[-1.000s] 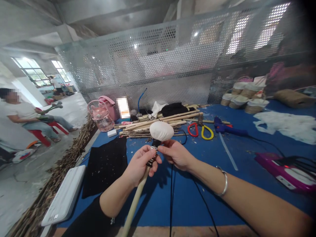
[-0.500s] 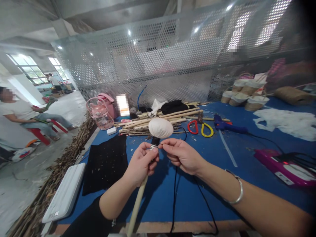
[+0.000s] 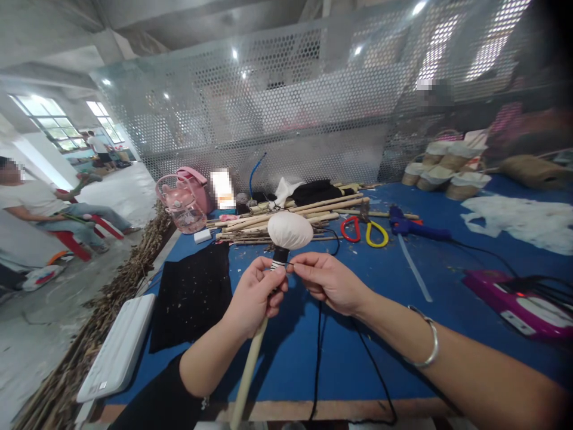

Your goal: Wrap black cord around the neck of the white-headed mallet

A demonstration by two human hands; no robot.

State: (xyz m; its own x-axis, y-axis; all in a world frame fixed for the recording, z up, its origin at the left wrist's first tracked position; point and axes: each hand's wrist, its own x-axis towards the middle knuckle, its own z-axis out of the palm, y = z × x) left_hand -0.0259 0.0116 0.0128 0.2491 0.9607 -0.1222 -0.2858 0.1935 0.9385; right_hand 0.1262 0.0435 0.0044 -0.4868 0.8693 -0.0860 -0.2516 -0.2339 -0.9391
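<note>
Right hand [image 3: 333,283] has shifted slightly outward from the stick [image 3: 249,370] since a second ago; a short span of black cord [image 3: 317,346] now shows between the two. Perforated screen [image 3: 250,107] beyond the stick, widest thing in sight. Blue surface [image 3: 286,364] below it. Dried stalks [image 3: 102,310] heaped along the surface's edge, well left of the stick. Stick itself tilted, held above the surface, its white head [image 3: 290,230] at the far end, neck wound in black with pale stripes. Black cloth [image 3: 192,298], flecked, left of the stick; white case [image 3: 116,346] farther left. Power strip [image 3: 519,304], purple, far right of the stick; glue gun [image 3: 421,230] right and beyond. Hands: left [image 3: 257,292] curled closed around the stick's neck; right nearly closed, thumb and finger pinching the cord. Scissors [image 3: 376,234] right of the stick's head. Cord thinnest, trailing down right of the stick.
</note>
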